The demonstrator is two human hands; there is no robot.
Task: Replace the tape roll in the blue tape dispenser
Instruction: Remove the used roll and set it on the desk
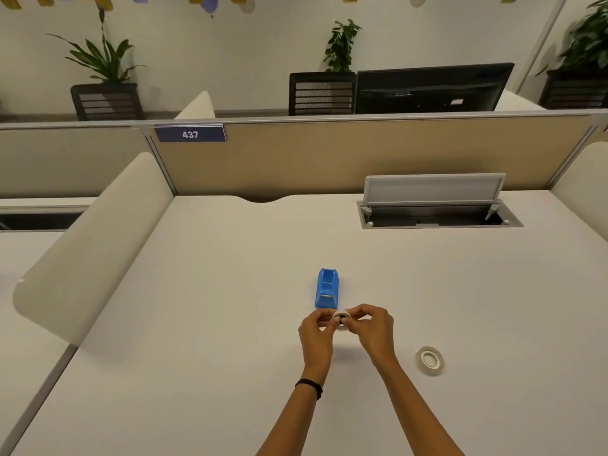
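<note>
1. Left hand and right hand: each grip is closed on a small tape roll.
2. The blue dispenser stands empty on the tabletop, just behind.
3. A second roll lies to the right.

At frame centre the tape dispenser is bright blue on an off-white desk, a translucent whitish tape roll lower right, a navy "437" sign upper left.

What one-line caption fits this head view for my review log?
Both hands, left hand and right hand, hold a tape roll before the empty blue dispenser; a second roll lies on the desk.
</note>
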